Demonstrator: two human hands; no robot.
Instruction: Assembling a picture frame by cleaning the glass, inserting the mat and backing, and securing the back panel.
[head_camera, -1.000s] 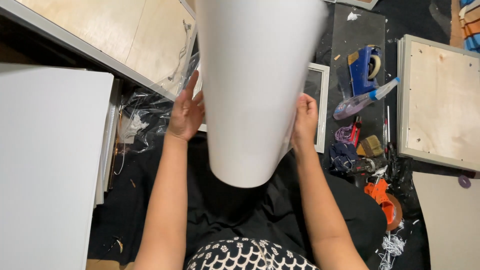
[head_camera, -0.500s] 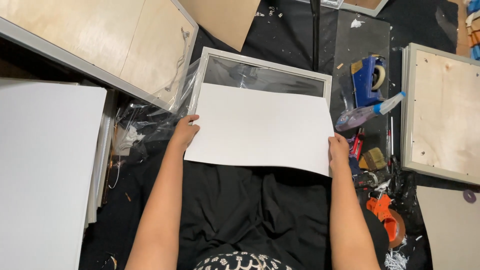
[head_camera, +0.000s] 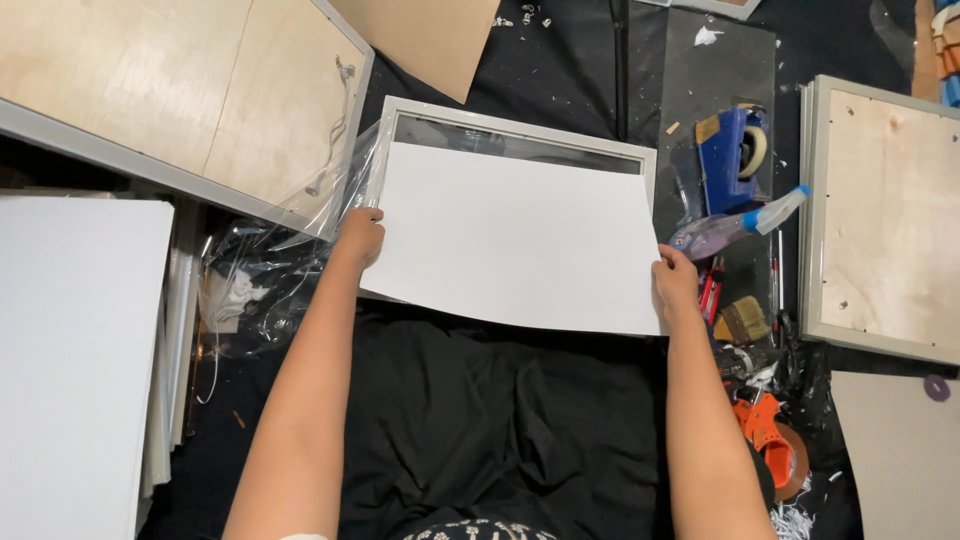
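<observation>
Large white rectangular sheet of board (head_camera: 515, 240) lies over the pale grey picture frame (head_camera: 520, 130) on the black cloth (head_camera: 470, 420). Its far edge sits short of the frame's top rail, a strip of glass showing; near edge overhangs. Seating looks unfinished. Left hand (head_camera: 360, 236) pinches the sheet's left edge, fingers closed on it. Right hand (head_camera: 678, 286) grips the right corner likewise. Blue tape dispenser (head_camera: 735, 145) well apart.

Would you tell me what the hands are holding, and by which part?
Both hold the white sheet: left hand at its left edge, right hand at its right edge.
</observation>
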